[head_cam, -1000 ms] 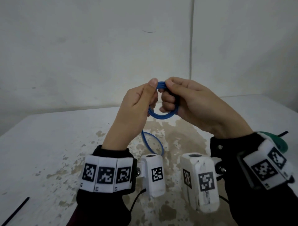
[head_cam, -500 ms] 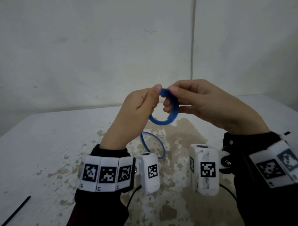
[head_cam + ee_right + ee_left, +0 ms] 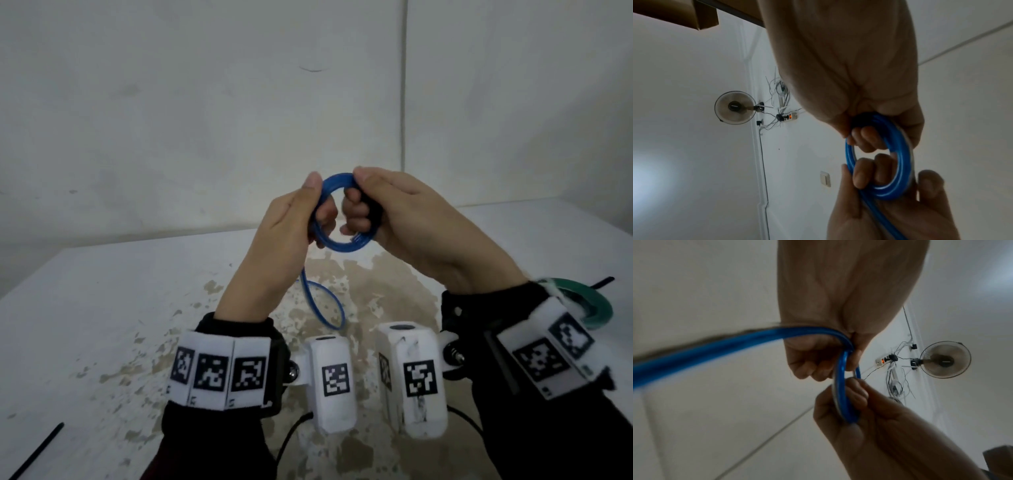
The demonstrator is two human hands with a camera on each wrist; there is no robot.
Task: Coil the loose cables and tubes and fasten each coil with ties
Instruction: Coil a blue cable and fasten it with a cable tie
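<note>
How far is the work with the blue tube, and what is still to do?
Partly done. Several turns of the blue tube already form a small coil, held by the left hand and right hand. A loose tail hangs to the table, still uncoiled. No tie is visible on this coil. A green coil lies by the right wrist; a black tie waits.

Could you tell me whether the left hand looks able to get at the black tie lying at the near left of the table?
Probably not yet: the left hand grips the blue tube coil; the path to the black tie looks unobstructed.
</note>
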